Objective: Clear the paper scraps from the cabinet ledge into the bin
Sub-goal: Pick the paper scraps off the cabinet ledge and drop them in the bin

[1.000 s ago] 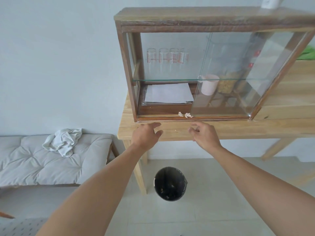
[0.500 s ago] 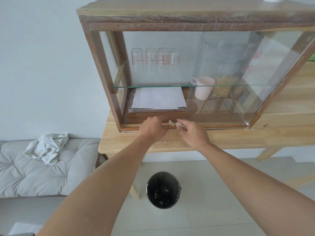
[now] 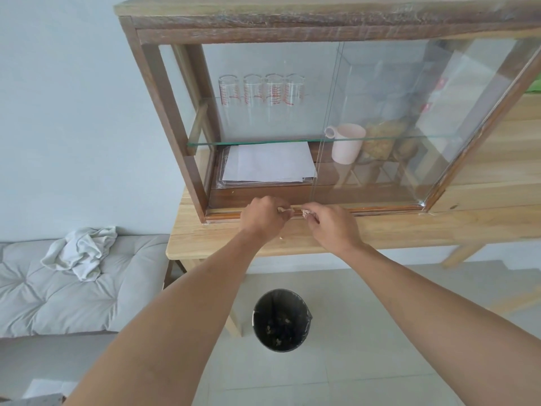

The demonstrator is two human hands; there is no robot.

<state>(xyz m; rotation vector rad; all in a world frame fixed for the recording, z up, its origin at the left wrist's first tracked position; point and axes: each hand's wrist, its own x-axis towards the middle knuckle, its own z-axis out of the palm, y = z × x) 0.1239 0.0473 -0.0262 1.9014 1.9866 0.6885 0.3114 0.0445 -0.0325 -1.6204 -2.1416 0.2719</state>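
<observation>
Both my hands are at the bottom front ledge of the wooden cabinet, which stands on a light wooden table. My left hand is curled, its fingertips pinched on a small crumpled paper scrap right at the ledge. My right hand is just beside it, fingers closed around a second scrap that peeks out pale between thumb and forefinger. The two scraps sit near each other, almost level with the sliding-glass track, at the edge of the glass door.

Behind the ledge, inside the cabinet, a stack of white paper sheets lies flat on the lower level. On the glass shelf above stand four clear measuring glasses with red markings in a row. A pale pink mug stands behind the door, with brownish things beside it that I cannot make out.

The black bin stands on the tiled floor below the table edge, between my forearms, with bits of scrap already in it. To the left is a grey cushioned bench with a crumpled white cloth on it
</observation>
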